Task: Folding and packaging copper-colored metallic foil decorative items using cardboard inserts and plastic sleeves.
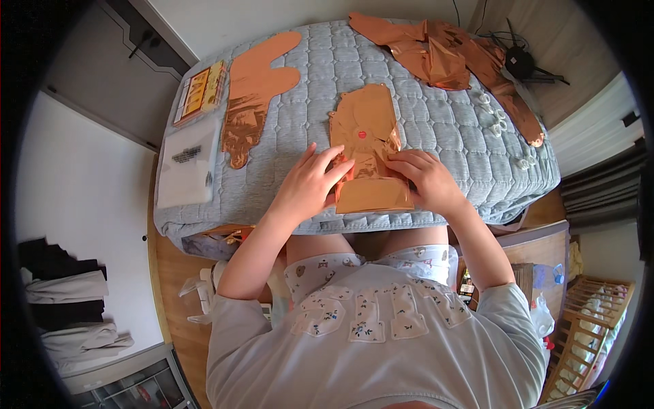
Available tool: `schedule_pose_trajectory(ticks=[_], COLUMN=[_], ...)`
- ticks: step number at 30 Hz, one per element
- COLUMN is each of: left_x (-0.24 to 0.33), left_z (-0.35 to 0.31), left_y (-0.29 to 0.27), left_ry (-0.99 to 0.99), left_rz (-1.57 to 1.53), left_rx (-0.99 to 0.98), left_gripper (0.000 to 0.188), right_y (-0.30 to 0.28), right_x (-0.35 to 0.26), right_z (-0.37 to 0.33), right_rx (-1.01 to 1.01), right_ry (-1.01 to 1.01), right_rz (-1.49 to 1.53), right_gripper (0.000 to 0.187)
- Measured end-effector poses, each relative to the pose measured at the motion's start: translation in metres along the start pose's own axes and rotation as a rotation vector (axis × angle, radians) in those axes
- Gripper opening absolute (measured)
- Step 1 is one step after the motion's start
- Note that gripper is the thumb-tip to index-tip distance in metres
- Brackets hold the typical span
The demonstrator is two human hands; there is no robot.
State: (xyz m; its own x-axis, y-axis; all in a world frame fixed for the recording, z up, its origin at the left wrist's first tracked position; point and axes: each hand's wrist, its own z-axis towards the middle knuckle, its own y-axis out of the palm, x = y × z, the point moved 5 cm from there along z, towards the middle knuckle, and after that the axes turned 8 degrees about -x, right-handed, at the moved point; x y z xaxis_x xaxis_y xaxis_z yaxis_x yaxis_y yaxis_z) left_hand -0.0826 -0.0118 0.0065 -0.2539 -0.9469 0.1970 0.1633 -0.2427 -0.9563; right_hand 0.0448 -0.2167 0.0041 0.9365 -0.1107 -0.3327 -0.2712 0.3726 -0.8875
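Observation:
A shiny copper-coloured foil balloon (368, 112), flat and partly folded, lies in front of me on the bed. Its near end is turned over into a smooth flap, and a small red mark sits near its middle. My left hand (310, 183) grips its left edge, with the fingers bent over the foil. On the opposite edge my right hand (430, 180) has its fingers on top of the foil and its thumb mostly hidden. Another flat foil balloon (255, 78) lies to the left, and more crumpled copper foil balloons (443, 58) lie at the far right.
The balloons rest on a grey-blue quilted bed cover (317, 61). At its left edge are a clear-wrapped printed package (201, 92) and a white translucent packet (187, 167). Small coils of white ribbon (492, 116) lie on the right. A black router (520, 63) stands beyond the far right corner.

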Motion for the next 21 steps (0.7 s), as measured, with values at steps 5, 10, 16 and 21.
schedule_pose_trajectory(ticks=[5,10,16,21], left_x=[-0.004,-0.002,-0.002,-0.007], left_z=[0.004,0.009,0.011,0.016], left_y=[0.006,0.000,0.000,-0.003], left_ry=[0.045,0.071,0.107,0.117], left_rz=[0.062,0.072,0.057,0.037], left_rx=[-0.026,-0.037,-0.065,-0.068], left_gripper=[0.054,0.050,0.051,0.046], right_y=[-0.003,-0.004,-0.003,-0.003], right_x=[-0.002,-0.001,-0.004,0.001], right_z=[0.003,0.006,0.008,0.012], right_rx=[-0.029,-0.079,-0.065,-0.093], right_ry=[0.010,0.036,-0.042,-0.025], right_rz=[0.032,0.040,-0.068,-0.004], right_gripper=[0.047,0.063,0.060,0.045])
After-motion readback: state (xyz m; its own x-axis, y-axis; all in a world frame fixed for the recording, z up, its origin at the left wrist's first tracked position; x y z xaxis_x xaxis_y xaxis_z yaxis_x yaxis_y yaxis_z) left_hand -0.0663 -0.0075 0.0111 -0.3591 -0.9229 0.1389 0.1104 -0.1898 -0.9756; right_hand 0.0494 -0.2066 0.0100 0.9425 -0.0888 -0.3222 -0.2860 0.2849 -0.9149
